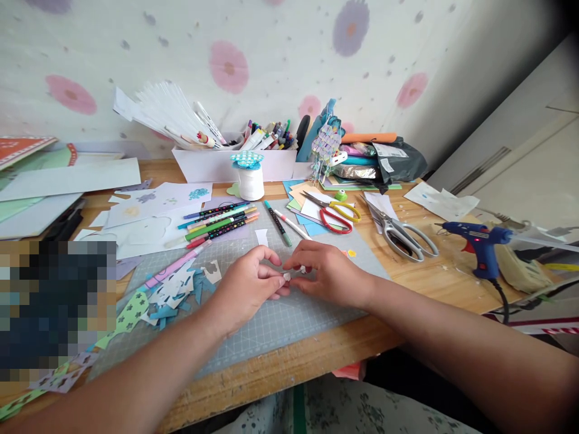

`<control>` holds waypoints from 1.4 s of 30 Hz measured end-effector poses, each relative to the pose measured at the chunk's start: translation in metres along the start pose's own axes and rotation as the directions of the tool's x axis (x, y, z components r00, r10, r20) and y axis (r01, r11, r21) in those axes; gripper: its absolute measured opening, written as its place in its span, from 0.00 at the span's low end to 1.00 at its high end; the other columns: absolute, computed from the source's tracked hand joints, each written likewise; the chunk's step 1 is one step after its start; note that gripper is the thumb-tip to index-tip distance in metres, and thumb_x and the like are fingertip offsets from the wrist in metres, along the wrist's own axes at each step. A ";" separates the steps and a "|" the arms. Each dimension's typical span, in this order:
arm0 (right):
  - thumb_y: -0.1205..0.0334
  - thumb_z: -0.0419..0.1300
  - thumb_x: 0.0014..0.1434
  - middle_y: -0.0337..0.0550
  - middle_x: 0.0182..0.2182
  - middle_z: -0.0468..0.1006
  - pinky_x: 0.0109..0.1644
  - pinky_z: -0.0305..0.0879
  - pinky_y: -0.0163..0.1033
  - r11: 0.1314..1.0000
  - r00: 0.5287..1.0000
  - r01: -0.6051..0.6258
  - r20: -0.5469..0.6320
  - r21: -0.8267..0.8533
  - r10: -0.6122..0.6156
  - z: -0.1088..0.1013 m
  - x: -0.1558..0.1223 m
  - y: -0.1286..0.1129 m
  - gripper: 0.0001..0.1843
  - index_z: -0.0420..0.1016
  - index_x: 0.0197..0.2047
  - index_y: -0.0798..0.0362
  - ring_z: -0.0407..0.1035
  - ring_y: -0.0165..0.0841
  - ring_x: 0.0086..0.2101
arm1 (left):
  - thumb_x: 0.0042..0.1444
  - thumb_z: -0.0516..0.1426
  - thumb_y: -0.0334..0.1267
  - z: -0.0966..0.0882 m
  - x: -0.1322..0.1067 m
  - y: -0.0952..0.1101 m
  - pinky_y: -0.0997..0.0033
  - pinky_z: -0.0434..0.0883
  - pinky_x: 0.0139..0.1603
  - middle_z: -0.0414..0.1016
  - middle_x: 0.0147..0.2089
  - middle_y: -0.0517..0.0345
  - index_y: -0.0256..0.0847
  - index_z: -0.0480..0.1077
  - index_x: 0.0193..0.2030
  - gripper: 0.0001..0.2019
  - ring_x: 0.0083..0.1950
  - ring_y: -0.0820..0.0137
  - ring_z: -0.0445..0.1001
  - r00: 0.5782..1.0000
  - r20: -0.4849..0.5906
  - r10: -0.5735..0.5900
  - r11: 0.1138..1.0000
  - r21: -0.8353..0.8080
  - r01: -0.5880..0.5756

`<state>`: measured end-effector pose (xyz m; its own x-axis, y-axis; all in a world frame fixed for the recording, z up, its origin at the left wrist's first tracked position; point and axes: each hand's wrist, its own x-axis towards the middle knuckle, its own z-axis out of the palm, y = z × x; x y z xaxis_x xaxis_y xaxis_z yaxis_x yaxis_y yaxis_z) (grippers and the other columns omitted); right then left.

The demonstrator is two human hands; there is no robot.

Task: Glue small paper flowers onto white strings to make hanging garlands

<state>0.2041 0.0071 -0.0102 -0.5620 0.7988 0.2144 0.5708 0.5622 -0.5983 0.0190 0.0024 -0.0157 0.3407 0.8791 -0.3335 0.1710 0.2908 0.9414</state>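
Over the grey cutting mat [253, 343] my two hands meet, fingertips almost touching. My left hand [246, 283] pinches a small white paper piece [286, 276] between thumb and fingers. From the other side, my right hand [332, 274] has its thumb and fingers closed in at the same piece. Another tiny white bit [303, 270] shows between the right fingers; whether it is part of the same piece I cannot tell. Just beyond the hands lies a white paper strip [261, 237]. Blue and white paper scraps [181, 292] are heaped left of my left hand.
Several markers [219, 226] lie behind the hands. Red-and-yellow scissors [335, 214] and large grey scissors [404, 235] rest to the right, with a blue glue gun [477, 238] beyond. A white spool-like object [250, 182] stands before a white pen box [203, 166].
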 end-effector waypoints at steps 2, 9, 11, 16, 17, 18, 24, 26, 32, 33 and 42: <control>0.70 0.63 0.52 0.44 0.34 0.75 0.36 0.66 0.36 1.000 1.000 0.003 -0.003 -0.004 -0.003 0.000 0.001 -0.001 0.10 0.79 0.39 0.56 0.70 0.31 0.32 | 0.51 0.59 0.34 0.000 0.000 0.000 0.71 0.71 0.33 0.78 0.25 0.62 0.42 0.60 0.39 0.12 0.32 0.67 0.80 1.000 -0.001 0.004 1.000 -0.007 -0.004; 0.69 0.62 0.53 0.43 0.32 0.76 0.36 0.65 0.35 1.000 0.999 -0.001 -0.047 -0.001 0.001 0.001 0.000 -0.002 0.06 0.79 0.35 0.55 0.70 0.31 0.32 | 0.53 0.57 0.38 -0.001 -0.003 0.003 0.67 0.72 0.37 0.78 0.30 0.59 0.42 0.62 0.38 0.08 0.36 0.65 0.79 1.000 -0.006 -0.008 1.000 -0.027 0.008; 0.71 0.61 0.52 0.43 0.31 0.75 0.35 0.65 0.35 1.000 0.998 0.001 -0.058 0.004 -0.001 0.001 -0.001 -0.002 0.07 0.79 0.36 0.56 0.70 0.30 0.31 | 0.55 0.55 0.39 -0.001 -0.004 0.005 0.68 0.71 0.35 0.77 0.30 0.59 0.41 0.64 0.36 0.06 0.34 0.67 0.78 0.999 -0.019 -0.034 0.999 -0.024 0.033; 0.71 0.62 0.52 0.44 0.31 0.75 0.34 0.65 0.34 1.000 0.996 0.003 -0.087 0.003 -0.002 0.000 -0.002 -0.003 0.07 0.79 0.36 0.56 0.69 0.30 0.30 | 0.55 0.54 0.42 0.000 -0.005 0.010 0.75 0.65 0.27 0.75 0.27 0.59 0.38 0.68 0.30 0.10 0.25 0.75 0.70 0.999 0.024 -0.043 0.997 0.065 0.041; 0.70 0.62 0.52 0.44 0.31 0.75 0.34 0.65 0.34 1.000 0.995 0.005 -0.097 -0.001 -0.006 0.000 -0.002 -0.003 0.07 0.79 0.36 0.56 0.69 0.30 0.30 | 0.55 0.55 0.42 0.000 -0.005 0.010 0.75 0.64 0.27 0.74 0.26 0.60 0.38 0.68 0.29 0.10 0.24 0.76 0.69 0.999 0.031 -0.035 0.996 0.079 0.032; 0.70 0.62 0.52 0.43 0.30 0.75 0.34 0.65 0.34 1.000 0.994 0.008 -0.105 -0.003 -0.008 0.000 -0.002 -0.004 0.07 0.79 0.36 0.56 0.69 0.30 0.30 | 0.54 0.55 0.42 0.000 -0.005 0.010 0.76 0.63 0.26 0.74 0.25 0.60 0.38 0.68 0.29 0.10 0.23 0.76 0.68 0.999 0.035 -0.030 0.996 0.088 0.027; 0.68 0.62 0.53 0.42 0.30 0.74 0.33 0.65 0.33 1.000 0.993 0.004 -0.118 0.002 -0.004 0.001 -0.003 -0.005 0.05 0.78 0.35 0.55 0.68 0.29 0.29 | 0.54 0.55 0.40 0.000 -0.005 0.008 0.76 0.61 0.24 0.71 0.23 0.63 0.38 0.67 0.28 0.09 0.21 0.76 0.65 1.000 0.016 -0.006 0.994 0.111 0.004; 0.68 0.63 0.53 0.42 0.30 0.74 0.33 0.64 0.33 1.000 0.994 -0.004 -0.113 0.018 0.006 0.001 -0.003 -0.005 0.05 0.78 0.35 0.55 0.68 0.29 0.29 | 0.54 0.55 0.40 0.001 -0.006 0.008 0.76 0.60 0.24 0.71 0.22 0.63 0.38 0.67 0.27 0.08 0.21 0.76 0.65 1.000 0.011 0.006 0.994 0.112 -0.007; 0.69 0.64 0.51 0.41 0.28 0.73 0.33 0.64 0.34 0.992 0.991 -0.090 -0.093 0.093 0.098 0.002 -0.001 -0.004 0.05 0.78 0.34 0.55 0.67 0.28 0.28 | 0.52 0.55 0.38 0.001 -0.006 0.008 0.76 0.59 0.23 0.69 0.21 0.64 0.39 0.67 0.26 0.07 0.20 0.76 0.63 0.999 -0.022 0.038 0.995 0.092 -0.036; 0.69 0.63 0.52 0.40 0.28 0.74 0.33 0.64 0.34 0.988 0.988 -0.115 -0.092 0.107 0.125 0.002 -0.001 -0.005 0.03 0.78 0.32 0.55 0.67 0.28 0.28 | 0.52 0.55 0.38 0.001 -0.006 0.007 0.76 0.59 0.23 0.69 0.21 0.64 0.39 0.67 0.26 0.07 0.20 0.76 0.63 0.999 -0.028 0.042 0.995 0.092 -0.039; 0.74 0.61 0.52 0.38 0.26 0.73 0.32 0.62 0.33 0.978 0.983 -0.160 -0.064 0.136 0.169 0.000 0.000 -0.008 0.05 0.76 0.28 0.56 0.66 0.26 0.27 | 0.53 0.56 0.40 0.000 -0.004 0.004 0.76 0.59 0.23 0.70 0.22 0.63 0.39 0.68 0.27 0.08 0.21 0.76 0.64 0.998 -0.039 0.052 0.994 0.095 -0.048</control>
<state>0.1999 0.0022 -0.0056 -0.4179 0.8945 0.1587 0.5665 0.3931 -0.7243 0.0182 -0.0002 -0.0104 0.3130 0.9069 -0.2821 0.2416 0.2112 0.9471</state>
